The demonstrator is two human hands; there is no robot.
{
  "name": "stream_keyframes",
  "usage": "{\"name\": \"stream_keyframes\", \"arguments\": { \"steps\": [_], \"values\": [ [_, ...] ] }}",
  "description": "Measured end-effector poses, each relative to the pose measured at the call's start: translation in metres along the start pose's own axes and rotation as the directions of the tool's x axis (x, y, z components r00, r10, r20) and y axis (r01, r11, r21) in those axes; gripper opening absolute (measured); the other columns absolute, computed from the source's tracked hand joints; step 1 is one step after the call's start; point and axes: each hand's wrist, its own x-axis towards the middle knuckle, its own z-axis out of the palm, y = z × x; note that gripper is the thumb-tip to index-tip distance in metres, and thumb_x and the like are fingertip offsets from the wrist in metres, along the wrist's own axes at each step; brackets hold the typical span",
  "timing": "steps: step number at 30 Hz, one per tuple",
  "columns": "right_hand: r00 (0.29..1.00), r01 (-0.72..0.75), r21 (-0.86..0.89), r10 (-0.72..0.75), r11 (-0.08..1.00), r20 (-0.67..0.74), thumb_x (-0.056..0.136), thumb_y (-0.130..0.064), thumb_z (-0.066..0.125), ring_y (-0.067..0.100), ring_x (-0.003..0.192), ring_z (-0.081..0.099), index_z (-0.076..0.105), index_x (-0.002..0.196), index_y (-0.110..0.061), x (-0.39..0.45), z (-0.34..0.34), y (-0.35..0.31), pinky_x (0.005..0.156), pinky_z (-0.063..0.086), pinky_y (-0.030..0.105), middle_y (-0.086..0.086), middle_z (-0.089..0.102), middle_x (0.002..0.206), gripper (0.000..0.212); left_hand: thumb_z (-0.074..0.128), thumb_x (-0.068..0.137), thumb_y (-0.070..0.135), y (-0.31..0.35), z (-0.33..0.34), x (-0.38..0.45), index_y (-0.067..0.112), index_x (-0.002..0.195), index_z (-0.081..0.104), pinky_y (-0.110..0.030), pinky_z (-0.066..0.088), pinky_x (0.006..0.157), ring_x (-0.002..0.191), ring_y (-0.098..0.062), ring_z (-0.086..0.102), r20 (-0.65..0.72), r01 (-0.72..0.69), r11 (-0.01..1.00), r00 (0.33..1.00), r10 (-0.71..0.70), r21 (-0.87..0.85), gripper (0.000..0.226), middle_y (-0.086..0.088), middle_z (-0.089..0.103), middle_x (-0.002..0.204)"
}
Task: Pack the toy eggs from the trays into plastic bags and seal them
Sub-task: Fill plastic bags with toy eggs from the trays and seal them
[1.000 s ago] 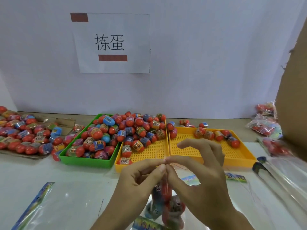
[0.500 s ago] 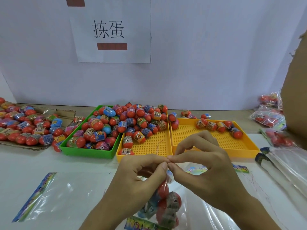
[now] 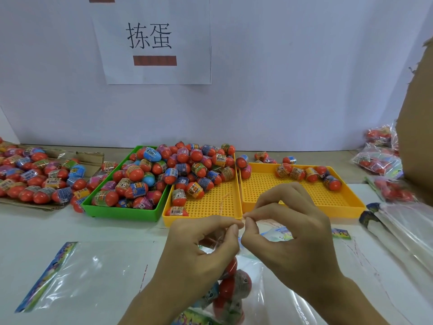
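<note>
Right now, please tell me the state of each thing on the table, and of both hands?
Left hand: pinches the held bag's top.
Right hand: pinches the same top.
Held bag: contains toy eggs, hangs between the hands.
Green tray: full of eggs.
Middle yellow tray: partly filled.
Right yellow tray: few eggs at back.
Empty bag: flat on table.
Packed bags: piled at right.

White paper sign (image 3: 152, 41) with black characters and brown-red bars, fixed to pale wall (image 3: 293, 78). Flattened brown cardboard (image 3: 92, 158) at far left on white tabletop (image 3: 35, 231). Brown cardboard panel (image 3: 419, 118) at right edge.
</note>
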Motion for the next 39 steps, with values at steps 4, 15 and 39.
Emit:
{"name": "stream_keyframes", "arguments": {
  "steps": [4,15,39],
  "values": [
    [0.989,-0.108,0.100,0.118,0.989,-0.090,0.074,-0.026,0.064,0.018,0.074,0.056,0.070,0.065,-0.010,-0.001,0.005,-0.005,0.064,0.045,0.025,-0.005,0.056,0.076,0.020,0.058,0.084,0.037,0.003,0.005,0.000,0.021,0.089,0.078,-0.020,0.058,0.063,0.068,-0.005,0.071,-0.030,0.011,0.999,0.999,-0.012,-0.035,0.026,0.015,0.073,0.070],
    [0.626,-0.478,0.684,0.760,0.551,-0.174,0.077,-0.008,0.072,0.005,0.059,0.052,0.071,0.056,-0.021,0.019,-0.020,0.036,0.055,0.044,0.018,-0.001,0.051,0.068,0.025,0.057,0.085,0.027,-0.002,-0.014,0.012,0.024,0.082,0.076,-0.021,0.056,0.056,0.066,-0.024,0.075,-0.296,0.161,0.878,0.901,-0.317,-0.450,0.020,-0.008,0.075,0.074],
    [0.713,-0.674,-0.085,0.676,0.734,0.186,0.088,-0.049,0.065,0.003,0.055,0.057,0.071,0.058,-0.022,0.012,-0.015,0.065,0.054,0.039,0.029,-0.009,0.064,0.057,0.040,0.052,0.100,0.019,-0.016,-0.022,0.021,0.027,0.080,0.072,-0.028,0.055,0.049,0.081,-0.026,0.076,-0.191,0.384,0.719,0.794,-0.577,-0.579,0.030,-0.011,0.077,0.090]
  ]
}}
